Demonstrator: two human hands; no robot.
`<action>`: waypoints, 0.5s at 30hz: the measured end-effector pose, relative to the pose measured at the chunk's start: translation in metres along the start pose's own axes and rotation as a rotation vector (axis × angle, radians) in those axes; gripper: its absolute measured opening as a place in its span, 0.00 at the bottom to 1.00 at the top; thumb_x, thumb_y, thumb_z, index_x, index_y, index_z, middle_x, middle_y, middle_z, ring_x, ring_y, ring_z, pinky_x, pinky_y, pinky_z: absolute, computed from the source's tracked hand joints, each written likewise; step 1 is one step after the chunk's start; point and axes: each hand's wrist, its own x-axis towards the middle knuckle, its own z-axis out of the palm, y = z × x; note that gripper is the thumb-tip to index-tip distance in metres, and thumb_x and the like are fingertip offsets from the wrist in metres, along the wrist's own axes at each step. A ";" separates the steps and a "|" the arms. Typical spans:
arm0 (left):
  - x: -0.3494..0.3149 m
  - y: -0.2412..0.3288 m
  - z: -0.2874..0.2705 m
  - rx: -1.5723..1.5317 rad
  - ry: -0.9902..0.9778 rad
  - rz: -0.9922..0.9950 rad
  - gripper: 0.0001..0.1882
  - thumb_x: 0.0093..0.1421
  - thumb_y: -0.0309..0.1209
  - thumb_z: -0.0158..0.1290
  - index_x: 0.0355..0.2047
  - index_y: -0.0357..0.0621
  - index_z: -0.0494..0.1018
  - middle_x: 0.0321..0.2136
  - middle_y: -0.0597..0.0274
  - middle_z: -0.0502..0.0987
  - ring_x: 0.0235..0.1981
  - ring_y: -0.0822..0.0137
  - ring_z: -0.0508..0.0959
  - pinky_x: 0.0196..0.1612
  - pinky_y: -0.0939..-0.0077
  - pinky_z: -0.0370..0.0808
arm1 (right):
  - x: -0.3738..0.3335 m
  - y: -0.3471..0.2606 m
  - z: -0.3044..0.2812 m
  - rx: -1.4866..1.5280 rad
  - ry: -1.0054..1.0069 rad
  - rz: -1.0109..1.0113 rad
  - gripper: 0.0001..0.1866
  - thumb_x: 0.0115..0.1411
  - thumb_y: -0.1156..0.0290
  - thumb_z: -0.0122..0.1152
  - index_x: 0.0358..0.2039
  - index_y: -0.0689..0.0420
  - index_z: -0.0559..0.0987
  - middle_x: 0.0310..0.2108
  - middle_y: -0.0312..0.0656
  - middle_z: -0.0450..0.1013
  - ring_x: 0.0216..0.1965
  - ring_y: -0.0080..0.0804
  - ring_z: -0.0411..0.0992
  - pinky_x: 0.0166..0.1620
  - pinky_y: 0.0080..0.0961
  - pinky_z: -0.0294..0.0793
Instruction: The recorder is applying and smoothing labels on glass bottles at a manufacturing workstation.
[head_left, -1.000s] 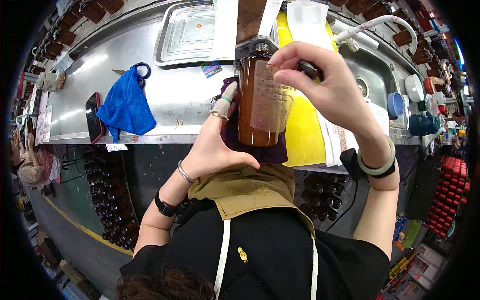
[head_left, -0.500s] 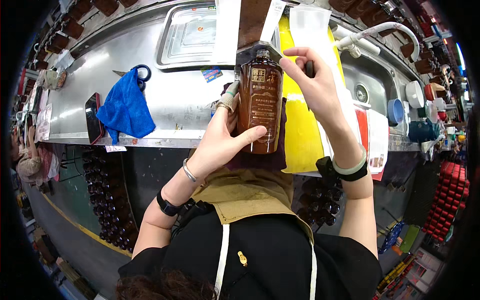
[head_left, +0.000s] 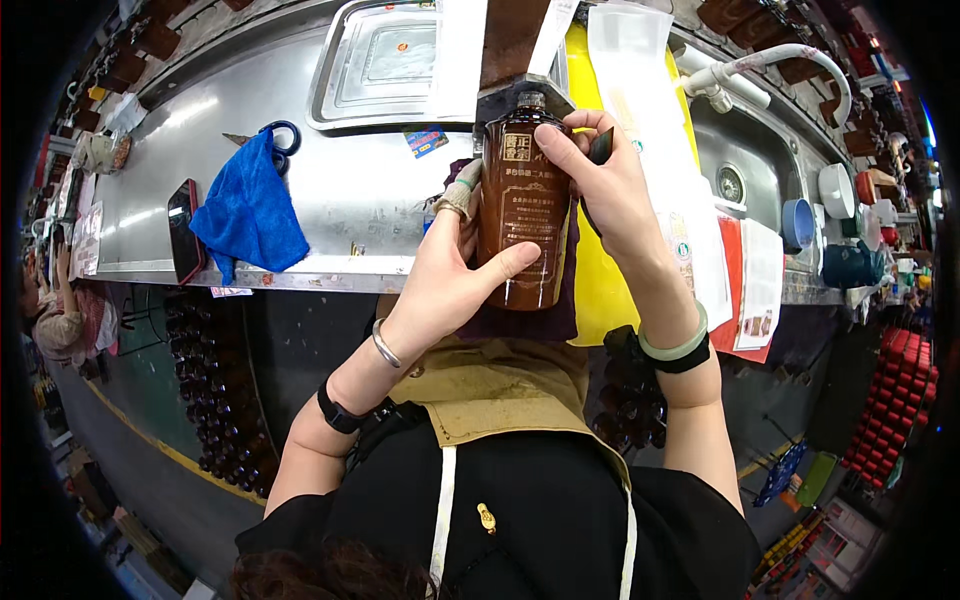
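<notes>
Bottle [head_left: 520, 225] sits at the counter [head_left: 350, 190] edge, over a dark cloth [head_left: 515, 325]. Left hand [head_left: 445, 275] clasps its lower side; right hand [head_left: 612, 185] holds a dark tool [head_left: 600, 149], thumb against the upper label.

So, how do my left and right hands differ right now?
Your left hand has its thumb low on the brown glass bottle; your right hand has its thumb near the shoulder. The left hand wears an off-white finger covering, while the right hand holds a dark object. A silver bangle circles the left wrist, a pale green bangle the right. Both touch the bottle.
</notes>
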 end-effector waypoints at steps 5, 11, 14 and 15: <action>-0.003 0.003 0.000 -0.072 0.015 -0.001 0.50 0.65 0.28 0.64 0.75 0.28 0.42 0.73 0.41 0.55 0.73 0.57 0.61 0.75 0.61 0.61 | -0.002 -0.005 -0.003 0.089 -0.027 0.052 0.24 0.63 0.58 0.76 0.47 0.62 0.77 0.30 0.26 0.68 0.30 0.12 0.63 0.33 0.12 0.63; -0.001 0.002 -0.007 -0.189 0.029 -0.010 0.45 0.69 0.32 0.62 0.75 0.29 0.47 0.71 0.44 0.60 0.72 0.59 0.63 0.74 0.64 0.61 | -0.004 -0.004 -0.004 -0.001 -0.039 -0.012 0.29 0.59 0.59 0.79 0.52 0.63 0.76 0.33 0.28 0.67 0.32 0.14 0.66 0.36 0.12 0.67; -0.004 0.003 -0.007 -0.235 0.037 -0.038 0.45 0.69 0.33 0.63 0.74 0.29 0.48 0.71 0.43 0.60 0.72 0.59 0.63 0.73 0.63 0.62 | -0.002 -0.001 -0.006 -0.057 -0.034 -0.013 0.31 0.58 0.58 0.80 0.53 0.64 0.76 0.32 0.28 0.67 0.32 0.14 0.66 0.35 0.13 0.68; -0.004 0.004 -0.007 -0.250 0.037 -0.049 0.45 0.68 0.32 0.63 0.74 0.29 0.47 0.71 0.43 0.60 0.72 0.59 0.63 0.74 0.63 0.62 | -0.002 -0.001 -0.007 -0.075 -0.029 -0.010 0.32 0.57 0.58 0.80 0.53 0.64 0.76 0.32 0.28 0.67 0.32 0.14 0.66 0.35 0.13 0.68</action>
